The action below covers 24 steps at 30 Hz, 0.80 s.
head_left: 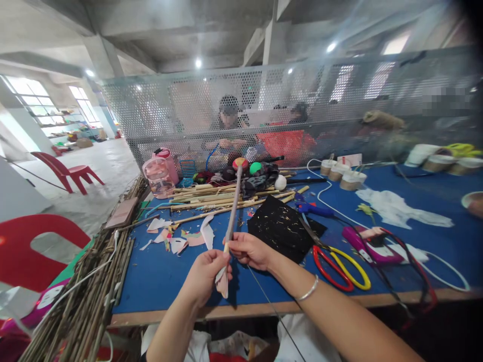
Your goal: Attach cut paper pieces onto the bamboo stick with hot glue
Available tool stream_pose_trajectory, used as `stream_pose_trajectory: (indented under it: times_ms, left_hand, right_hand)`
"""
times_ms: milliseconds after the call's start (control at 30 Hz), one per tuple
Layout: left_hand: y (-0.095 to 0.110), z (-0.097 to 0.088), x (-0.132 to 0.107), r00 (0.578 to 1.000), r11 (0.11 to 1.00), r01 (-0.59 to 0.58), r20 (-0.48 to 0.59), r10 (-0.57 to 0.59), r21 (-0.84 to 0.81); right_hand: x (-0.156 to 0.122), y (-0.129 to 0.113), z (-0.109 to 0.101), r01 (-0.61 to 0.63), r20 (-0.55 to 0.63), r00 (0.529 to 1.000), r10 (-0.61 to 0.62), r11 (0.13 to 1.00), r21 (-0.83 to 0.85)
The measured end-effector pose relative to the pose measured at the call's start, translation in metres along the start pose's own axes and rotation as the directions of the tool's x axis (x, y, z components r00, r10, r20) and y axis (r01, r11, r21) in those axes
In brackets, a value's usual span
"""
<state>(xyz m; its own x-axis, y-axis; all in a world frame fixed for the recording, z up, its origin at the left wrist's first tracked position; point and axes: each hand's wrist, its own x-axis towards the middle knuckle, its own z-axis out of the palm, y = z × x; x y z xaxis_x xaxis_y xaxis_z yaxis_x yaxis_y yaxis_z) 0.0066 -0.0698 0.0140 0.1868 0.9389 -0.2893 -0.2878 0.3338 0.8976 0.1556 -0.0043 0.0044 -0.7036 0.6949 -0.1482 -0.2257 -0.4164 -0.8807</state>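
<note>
Steadily, you hold a long greyish stick [234,208] over the blue tabletop [151,281].
From its near end, a bundle of thin sticks [81,281] lies at nine o'clock and pale torn scraps [207,233] at ten. Your left hand [207,275] pinches that near end, a loose pinkish strip [222,284] hanging toward six. The stick points to twelve, its far end in line with a red-and-yellow ball [244,162]; you cannot tell if they touch. Your right hand [249,250] grips the stick just beyond the left, thumb and fingers closed. A black sheet [277,223] speckled with bits lies at two o'clock; at three, red-and-yellow-handled scissors [350,261], then a purple device [354,241].
</note>
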Motion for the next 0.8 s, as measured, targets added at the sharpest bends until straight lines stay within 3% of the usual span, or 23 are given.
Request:
stream_pose_trajectory:
  times_ms: [100,167,367,500,600,667,800]
  left_hand:
    - [0.0022,0.0016,-0.0023,0.994,0.984,0.105,0.054,-0.098,-0.144]
    - [0.0011,0.0011,-0.0021,0.989,0.982,0.137,0.066,-0.130,-0.128]
    - [-0.0022,-0.0030,0.0007,0.999,0.991,-0.032,-0.008,0.033,0.133]
    - [0.0023,-0.0017,-0.0041,0.996,0.996,0.072,0.065,-0.068,-0.059]
    - [0.0031,-0.0007,-0.0058,0.987,0.981,0.141,0.090,-0.130,-0.131]
    - [0.0019,-0.0010,-0.0046,0.990,0.990,0.125,0.078,-0.120,-0.062]
    - [0.0008,-0.0032,-0.0012,1.000,0.977,-0.008,-0.012,0.011,0.212]
  right_hand:
    - [-0.0015,-0.0008,0.0000,0.005,0.018,1.000,-0.005,1.000,0.001]
    - [-0.0011,0.0009,-0.0006,0.003,0.001,1.000,-0.003,1.000,-0.023]
    - [0.0017,0.0039,-0.0012,0.017,-0.049,0.999,-0.018,0.999,-0.037]
    - [-0.0005,0.0011,-0.0006,-0.006,0.040,0.999,0.005,1.000,0.015]
    - [-0.0016,0.0008,-0.0005,-0.031,0.040,0.999,0.030,0.999,0.011]
    - [-0.0011,0.0017,-0.0004,-0.038,0.008,0.999,0.038,0.999,-0.002]
    - [-0.0002,0.0024,0.0006,-0.035,-0.049,0.998,0.035,0.999,-0.010]
